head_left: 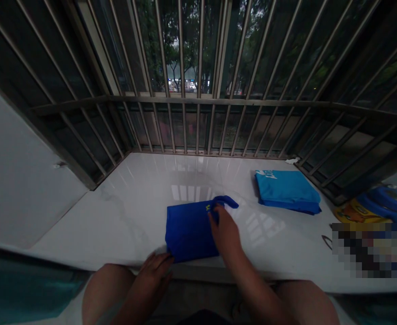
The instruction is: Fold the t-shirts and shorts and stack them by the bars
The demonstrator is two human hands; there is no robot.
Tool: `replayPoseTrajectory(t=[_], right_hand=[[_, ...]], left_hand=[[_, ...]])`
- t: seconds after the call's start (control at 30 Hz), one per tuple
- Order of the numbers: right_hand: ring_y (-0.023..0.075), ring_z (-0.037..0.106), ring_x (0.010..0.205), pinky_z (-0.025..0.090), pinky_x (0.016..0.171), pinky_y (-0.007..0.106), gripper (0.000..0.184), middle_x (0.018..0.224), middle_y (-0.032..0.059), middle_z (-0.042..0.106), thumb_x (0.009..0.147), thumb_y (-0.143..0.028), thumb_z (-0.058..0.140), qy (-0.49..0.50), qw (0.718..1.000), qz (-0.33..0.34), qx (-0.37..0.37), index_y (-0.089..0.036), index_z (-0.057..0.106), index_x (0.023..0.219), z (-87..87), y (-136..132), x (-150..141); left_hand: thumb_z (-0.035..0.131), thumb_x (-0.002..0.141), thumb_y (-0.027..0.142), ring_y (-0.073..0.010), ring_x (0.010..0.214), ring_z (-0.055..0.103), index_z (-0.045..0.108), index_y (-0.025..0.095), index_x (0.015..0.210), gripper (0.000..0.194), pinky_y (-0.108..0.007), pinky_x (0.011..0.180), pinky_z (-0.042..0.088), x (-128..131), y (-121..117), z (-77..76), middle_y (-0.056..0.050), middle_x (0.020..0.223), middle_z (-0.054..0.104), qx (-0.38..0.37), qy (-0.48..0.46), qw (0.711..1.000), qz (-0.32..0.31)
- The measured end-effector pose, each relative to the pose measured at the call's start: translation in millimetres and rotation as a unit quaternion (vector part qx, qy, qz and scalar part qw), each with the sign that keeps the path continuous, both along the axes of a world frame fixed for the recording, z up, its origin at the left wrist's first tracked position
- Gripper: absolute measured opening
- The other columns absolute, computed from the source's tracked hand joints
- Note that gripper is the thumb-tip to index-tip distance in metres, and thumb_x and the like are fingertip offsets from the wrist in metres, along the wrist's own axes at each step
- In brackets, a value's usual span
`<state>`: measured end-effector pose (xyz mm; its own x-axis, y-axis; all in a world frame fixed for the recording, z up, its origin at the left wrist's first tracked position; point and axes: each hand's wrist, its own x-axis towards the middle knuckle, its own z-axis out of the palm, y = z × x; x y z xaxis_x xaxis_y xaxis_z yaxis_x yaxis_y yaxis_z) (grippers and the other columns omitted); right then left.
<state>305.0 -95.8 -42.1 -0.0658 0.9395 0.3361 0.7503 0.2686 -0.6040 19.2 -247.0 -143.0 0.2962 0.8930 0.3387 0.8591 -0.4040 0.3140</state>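
Note:
A deep blue garment (191, 232), folded into a rectangle with a small yellow print near its upper right, lies on the white ledge. At its right side my right hand (223, 228) is closed on the cloth, and a loose blue flap sticks up and out beyond the fingers. My left hand (156, 266) rests by the near left corner, its fingers stretched out and touching the cloth's edge. Some fingertips there are dim and partly hidden. Farther right sits a folded light blue garment (288, 186) with white lettering, on top of a darker blue layer.
Metal window bars (198, 99) enclose the ledge (127, 194) at the back and sides. On the right stand a yellow and blue container (357, 212) and a pixelated patch covering some items. A white scrap (292, 160) lies in the far right corner. My knees are at the near edge.

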Motion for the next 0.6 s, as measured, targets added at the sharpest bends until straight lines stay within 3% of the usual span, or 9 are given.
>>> replayPoseTrajectory(t=[0.07, 0.13, 0.23, 0.37, 0.5, 0.6], right_hand=[[0.0337, 0.072, 0.126, 0.055, 0.109, 0.051, 0.024, 0.143, 0.019, 0.073, 0.104, -0.019, 0.058, -0.083, 0.989, 0.121, -0.021, -0.019, 0.071, 0.124, -4.7, -11.6, -50.6], [0.034, 0.075, 0.119, 0.059, 0.104, 0.05, 0.027, 0.133, 0.0177, 0.077, 0.102, -0.013, 0.059, -0.165, 0.96, 0.214, -0.069, -0.016, 0.071, 0.127, -13.9, -26.6, -89.1], [0.0342, 0.076, 0.119, 0.061, 0.1, 0.05, 0.025, 0.127, 0.016, 0.08, 0.104, -0.01, 0.058, -0.205, 0.935, 0.272, -0.1, -0.014, 0.073, 0.124, -31.0, -47.6, -115.3], [0.0336, 0.067, 0.139, 0.054, 0.116, 0.056, 0.032, 0.146, 0.0191, 0.072, 0.106, -0.01, 0.056, -0.204, 0.931, 0.292, -0.085, -0.014, 0.068, 0.136, -55.1, -62.8, -106.6], [0.0313, 0.073, 0.129, 0.055, 0.114, 0.048, 0.036, 0.141, 0.0168, 0.076, 0.101, -0.009, 0.064, -0.174, 0.93, 0.321, -0.037, -0.015, 0.068, 0.136, -75.1, -68.9, -81.9], [0.0283, 0.075, 0.122, 0.056, 0.112, 0.043, 0.037, 0.139, 0.0099, 0.077, 0.101, -0.009, 0.063, -0.153, 0.933, 0.326, -0.014, -0.019, 0.068, 0.136, -77.6, -72.2, -63.2]], left_hand=[[0.065, 0.098, 0.022, -0.03, 0.124, 0.078, 0.067, 0.035, 0.146, 0.049, -0.051, 0.113, 0.064, 1.4, -4.1, 9.0, -0.006, 0.139, 0.079, -0.016, -0.01, 1.0, -0.021], [0.062, 0.101, 0.022, -0.0268, 0.124, 0.078, 0.066, 0.035, 0.148, 0.049, -0.043, 0.11, 0.065, 0.2, -6.1, 21.2, -0.005, 0.139, 0.079, -0.046, -0.04, 0.998, -0.02], [0.051, 0.109, 0.026, -0.0226, 0.126, 0.076, 0.068, 0.033, 0.143, 0.039, -0.035, 0.109, 0.064, -7.1, 3.6, 38.2, -0.005, 0.138, 0.078, -0.071, -0.11, 0.991, 0.028], [0.046, 0.112, 0.03, -0.0251, 0.135, 0.071, 0.068, 0.025, 0.143, 0.039, -0.044, 0.119, 0.057, -22.5, 47.4, 42.9, -0.011, 0.144, 0.075, -0.053, -0.148, 0.986, 0.059], [0.044, 0.109, 0.022, -0.0292, 0.147, 0.062, 0.068, 0.02, 0.148, 0.045, -0.053, 0.124, 0.052, -39.2, 104.0, 33.5, -0.016, 0.159, 0.064, -0.033, -0.122, 0.992, 0.03], [0.053, 0.101, 0.017, -0.0316, 0.144, 0.063, 0.07, 0.022, 0.147, 0.05, -0.055, 0.121, 0.053, -51.1, 132.7, 32.5, -0.017, 0.156, 0.066, -0.032, -0.098, 0.995, 0.0]])
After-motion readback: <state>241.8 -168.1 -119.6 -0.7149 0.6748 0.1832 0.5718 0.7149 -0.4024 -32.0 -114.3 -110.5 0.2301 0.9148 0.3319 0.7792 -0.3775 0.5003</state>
